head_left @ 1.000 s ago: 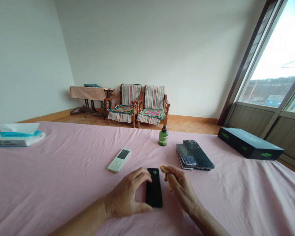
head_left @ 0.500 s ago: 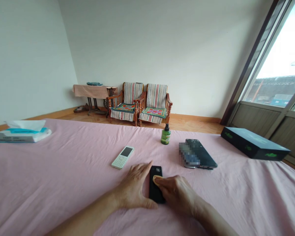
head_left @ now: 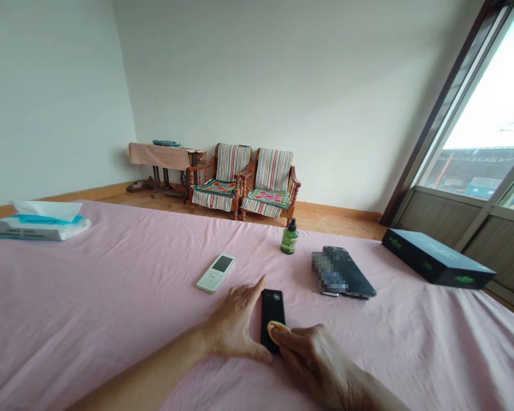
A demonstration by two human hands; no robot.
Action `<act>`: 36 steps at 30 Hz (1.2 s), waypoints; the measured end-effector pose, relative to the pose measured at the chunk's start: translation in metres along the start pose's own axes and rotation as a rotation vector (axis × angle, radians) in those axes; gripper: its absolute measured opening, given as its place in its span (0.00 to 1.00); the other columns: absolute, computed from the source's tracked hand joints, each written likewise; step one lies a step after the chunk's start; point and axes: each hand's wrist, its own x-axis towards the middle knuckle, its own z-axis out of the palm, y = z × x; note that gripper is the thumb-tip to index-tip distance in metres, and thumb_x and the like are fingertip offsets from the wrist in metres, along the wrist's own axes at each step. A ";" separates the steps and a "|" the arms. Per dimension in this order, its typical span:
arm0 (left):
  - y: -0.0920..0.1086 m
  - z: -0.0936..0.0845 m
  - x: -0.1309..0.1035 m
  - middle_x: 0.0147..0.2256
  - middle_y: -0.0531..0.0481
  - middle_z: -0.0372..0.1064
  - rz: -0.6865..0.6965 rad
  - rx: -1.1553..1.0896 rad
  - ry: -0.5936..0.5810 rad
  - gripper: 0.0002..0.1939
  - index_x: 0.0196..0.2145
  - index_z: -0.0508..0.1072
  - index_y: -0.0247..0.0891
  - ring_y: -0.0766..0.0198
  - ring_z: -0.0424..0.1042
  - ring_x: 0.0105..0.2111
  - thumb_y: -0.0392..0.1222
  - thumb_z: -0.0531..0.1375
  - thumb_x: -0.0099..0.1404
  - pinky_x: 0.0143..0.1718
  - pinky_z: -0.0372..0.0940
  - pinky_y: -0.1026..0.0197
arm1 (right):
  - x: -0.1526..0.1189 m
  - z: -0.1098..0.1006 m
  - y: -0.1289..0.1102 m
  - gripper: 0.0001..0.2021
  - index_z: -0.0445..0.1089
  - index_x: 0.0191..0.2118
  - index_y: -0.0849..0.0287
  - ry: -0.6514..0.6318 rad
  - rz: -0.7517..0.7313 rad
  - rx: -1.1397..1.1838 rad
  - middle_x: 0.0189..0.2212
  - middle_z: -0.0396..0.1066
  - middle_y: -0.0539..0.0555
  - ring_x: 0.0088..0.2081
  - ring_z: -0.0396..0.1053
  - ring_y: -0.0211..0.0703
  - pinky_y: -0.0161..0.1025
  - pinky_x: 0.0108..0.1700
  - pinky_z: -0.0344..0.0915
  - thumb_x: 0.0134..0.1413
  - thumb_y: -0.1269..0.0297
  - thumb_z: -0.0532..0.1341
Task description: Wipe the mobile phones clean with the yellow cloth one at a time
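Observation:
A black mobile phone (head_left: pixel 272 308) lies on the pink cloth, its back with the round camera facing up. My left hand (head_left: pixel 235 322) braces it from the left, index finger by the top corner and thumb at the bottom edge, the palm apart from its side. In my right hand (head_left: pixel 310 345) is a small yellowish pad (head_left: pixel 277 330), pinched by the fingers and pressed on the lower half of the phone; its exact kind is unclear. Up and left of the hands lies a white keypad phone (head_left: pixel 216 273).
A green spray bottle (head_left: pixel 289 237) stands beyond the hands. To its right are a stacked dark smartphone (head_left: pixel 354 277) and a blurred-out item, then a black box (head_left: pixel 437 260). A tissue pack (head_left: pixel 47 228) lies at far left. Two armchairs (head_left: pixel 265 182) stand past the bed-like surface.
My right hand has slid the pad down the phone's back, from just under the camera towards the lower half. The left hand stays about where it was. The view has tilted slightly.

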 end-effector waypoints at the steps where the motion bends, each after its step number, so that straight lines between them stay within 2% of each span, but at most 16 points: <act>1: -0.001 0.001 0.000 0.60 0.33 0.55 0.002 -0.005 0.005 0.62 0.66 0.42 0.36 0.39 0.57 0.58 0.58 0.70 0.42 0.56 0.51 0.38 | 0.003 -0.001 0.003 0.12 0.68 0.43 0.55 -0.001 -0.002 -0.010 0.24 0.72 0.49 0.22 0.68 0.37 0.31 0.25 0.52 0.62 0.68 0.48; 4: -0.002 0.001 -0.001 0.60 0.32 0.54 0.007 -0.003 0.003 0.61 0.66 0.42 0.36 0.38 0.56 0.58 0.59 0.69 0.43 0.56 0.51 0.38 | 0.022 0.000 0.019 0.14 0.68 0.47 0.55 0.040 0.026 -0.057 0.25 0.74 0.51 0.24 0.70 0.38 0.31 0.26 0.55 0.62 0.67 0.49; 8: -0.001 0.000 -0.001 0.61 0.31 0.53 -0.008 0.022 -0.033 0.63 0.66 0.37 0.35 0.37 0.55 0.59 0.62 0.68 0.44 0.57 0.50 0.37 | 0.043 0.006 0.037 0.15 0.69 0.48 0.57 0.099 0.062 -0.075 0.29 0.76 0.54 0.28 0.73 0.40 0.30 0.29 0.58 0.62 0.68 0.49; 16: 0.002 -0.002 -0.001 0.62 0.31 0.50 -0.070 0.021 -0.095 0.63 0.66 0.39 0.36 0.37 0.52 0.60 0.65 0.67 0.45 0.58 0.47 0.35 | 0.028 0.023 0.037 0.13 0.70 0.42 0.58 0.181 0.157 -0.071 0.26 0.74 0.53 0.25 0.72 0.39 0.31 0.26 0.57 0.60 0.70 0.48; 20: 0.001 -0.001 -0.001 0.63 0.32 0.46 -0.094 0.021 -0.113 0.63 0.66 0.38 0.37 0.37 0.49 0.61 0.67 0.66 0.45 0.59 0.45 0.35 | 0.033 0.022 0.041 0.15 0.71 0.44 0.58 0.217 0.168 -0.051 0.31 0.77 0.55 0.29 0.75 0.41 0.31 0.29 0.62 0.59 0.70 0.49; 23: 0.001 -0.002 -0.001 0.64 0.32 0.45 -0.109 0.032 -0.141 0.64 0.66 0.36 0.36 0.39 0.49 0.62 0.68 0.65 0.44 0.60 0.44 0.37 | 0.035 0.021 0.044 0.15 0.72 0.44 0.57 0.209 0.135 0.014 0.31 0.77 0.54 0.28 0.75 0.41 0.31 0.29 0.64 0.59 0.70 0.50; 27: 0.001 -0.004 -0.001 0.64 0.34 0.45 -0.091 0.031 -0.134 0.64 0.66 0.34 0.39 0.39 0.48 0.62 0.69 0.64 0.45 0.60 0.45 0.37 | 0.034 0.021 0.045 0.16 0.73 0.46 0.57 0.263 0.157 0.033 0.33 0.78 0.56 0.30 0.76 0.42 0.32 0.31 0.66 0.60 0.69 0.50; 32: 0.000 -0.005 -0.001 0.64 0.35 0.44 -0.065 0.029 -0.143 0.63 0.66 0.35 0.38 0.39 0.48 0.62 0.69 0.64 0.46 0.60 0.45 0.37 | 0.032 0.021 0.045 0.17 0.73 0.47 0.56 0.224 0.131 0.050 0.31 0.78 0.55 0.28 0.75 0.40 0.30 0.29 0.65 0.60 0.69 0.50; 36: -0.001 -0.005 -0.001 0.65 0.36 0.44 -0.067 0.040 -0.148 0.61 0.66 0.37 0.38 0.39 0.48 0.62 0.68 0.64 0.47 0.60 0.45 0.38 | 0.032 0.020 0.043 0.16 0.73 0.45 0.57 0.261 0.166 0.009 0.31 0.78 0.55 0.29 0.75 0.40 0.30 0.31 0.64 0.60 0.70 0.50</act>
